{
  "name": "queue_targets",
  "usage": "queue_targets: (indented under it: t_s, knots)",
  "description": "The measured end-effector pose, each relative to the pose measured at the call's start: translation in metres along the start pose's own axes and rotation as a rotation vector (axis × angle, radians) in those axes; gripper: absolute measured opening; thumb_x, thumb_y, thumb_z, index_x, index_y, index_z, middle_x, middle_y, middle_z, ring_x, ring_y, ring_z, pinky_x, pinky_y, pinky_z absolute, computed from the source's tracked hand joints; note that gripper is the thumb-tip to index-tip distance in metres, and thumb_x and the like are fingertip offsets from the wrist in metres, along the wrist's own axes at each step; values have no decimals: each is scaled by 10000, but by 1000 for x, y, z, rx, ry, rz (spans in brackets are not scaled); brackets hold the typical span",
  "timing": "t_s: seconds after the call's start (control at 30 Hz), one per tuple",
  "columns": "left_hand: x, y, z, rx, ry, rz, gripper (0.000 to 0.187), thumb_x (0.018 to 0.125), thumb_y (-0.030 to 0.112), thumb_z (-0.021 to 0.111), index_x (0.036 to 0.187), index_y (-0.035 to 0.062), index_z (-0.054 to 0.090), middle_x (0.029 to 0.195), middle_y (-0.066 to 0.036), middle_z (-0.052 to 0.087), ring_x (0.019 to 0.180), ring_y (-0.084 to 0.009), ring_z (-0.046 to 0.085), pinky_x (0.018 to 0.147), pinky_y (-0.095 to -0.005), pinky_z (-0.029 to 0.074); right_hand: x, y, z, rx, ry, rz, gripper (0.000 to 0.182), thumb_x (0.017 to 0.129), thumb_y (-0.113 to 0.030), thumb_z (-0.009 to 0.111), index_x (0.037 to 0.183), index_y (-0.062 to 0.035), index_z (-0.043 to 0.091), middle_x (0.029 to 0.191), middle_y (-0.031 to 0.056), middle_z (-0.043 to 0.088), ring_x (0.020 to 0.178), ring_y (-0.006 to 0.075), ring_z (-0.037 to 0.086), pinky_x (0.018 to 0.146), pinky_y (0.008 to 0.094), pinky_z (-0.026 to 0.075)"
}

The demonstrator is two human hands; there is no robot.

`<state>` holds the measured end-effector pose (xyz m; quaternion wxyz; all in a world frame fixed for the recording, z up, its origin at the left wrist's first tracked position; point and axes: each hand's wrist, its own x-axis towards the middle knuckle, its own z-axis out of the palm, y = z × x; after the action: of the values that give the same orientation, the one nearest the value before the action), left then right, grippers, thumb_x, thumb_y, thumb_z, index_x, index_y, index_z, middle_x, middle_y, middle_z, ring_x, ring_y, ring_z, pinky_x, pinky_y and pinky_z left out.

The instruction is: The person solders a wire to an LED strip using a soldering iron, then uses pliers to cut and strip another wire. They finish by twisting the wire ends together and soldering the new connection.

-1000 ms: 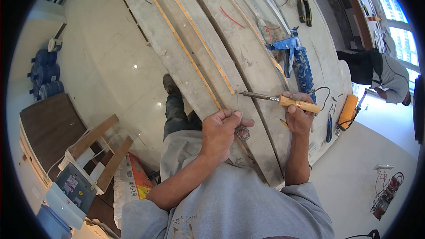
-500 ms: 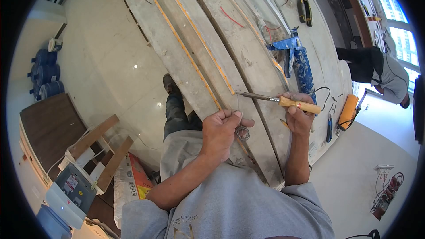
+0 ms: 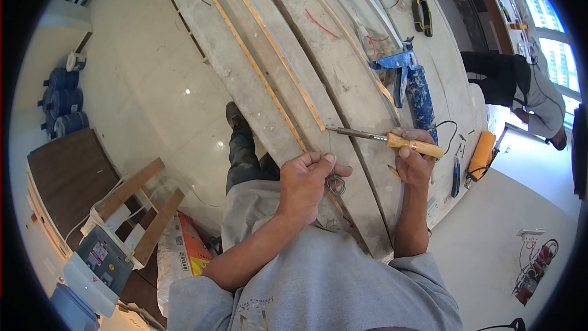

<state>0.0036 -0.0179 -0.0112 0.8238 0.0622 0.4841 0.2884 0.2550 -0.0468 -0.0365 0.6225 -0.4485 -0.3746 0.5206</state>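
My right hand grips the wooden handle of a soldering iron. Its metal tip reaches left to the cut end of a yellow LED strip that runs along a long curved board. My left hand pinches a thin solder wire, whose small coil hangs just below my fingers; the wire's free end rises toward the iron's tip.
A blue caulking gun, pliers, an orange tool and a small screwdriver lie on the bench at right. Another person bends over at far right. Blue water jugs, wooden pieces and a power box are on the floor at left.
My hands and the soldering iron stay still. The person at the far right has shifted slightly.
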Motion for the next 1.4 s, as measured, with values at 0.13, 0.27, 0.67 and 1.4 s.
queue_targets:
  t_s: [0.13,0.27,0.67,1.4]
  knots:
    - [-1,1,1,-6,0,-1,184,967,155,609,968,-28,636,885,-193,727,633,-139,635,620,-272,548,0,-1,1,17,-1,1,304,824,-63,768,1066,43,618,1097,223,677,1025,361,674,978,551,502]
    - [-1,0,1,-10,6,-2,180,967,153,609,960,-25,634,885,-194,726,632,-140,634,618,-273,548,-1,-1,1,23,-1,0,302,824,-62,766,1065,44,619,1099,223,676,1024,352,675,984,557,498]
    - [0,0,0,-12,-1,-14,185,971,149,602,987,-34,624,898,-200,725,660,-157,646,638,-283,550,0,0,0,5,1,7,311,816,-56,769,1071,47,624,1106,220,676,1039,362,672,972,530,509]
    - [-1,-1,-2,-3,-21,-7,177,972,151,602,970,-24,630,900,-194,728,709,-160,667,650,-280,543,0,0,0,10,10,16,299,827,-55,759,1072,44,619,1095,217,679,1026,353,673,990,547,493]
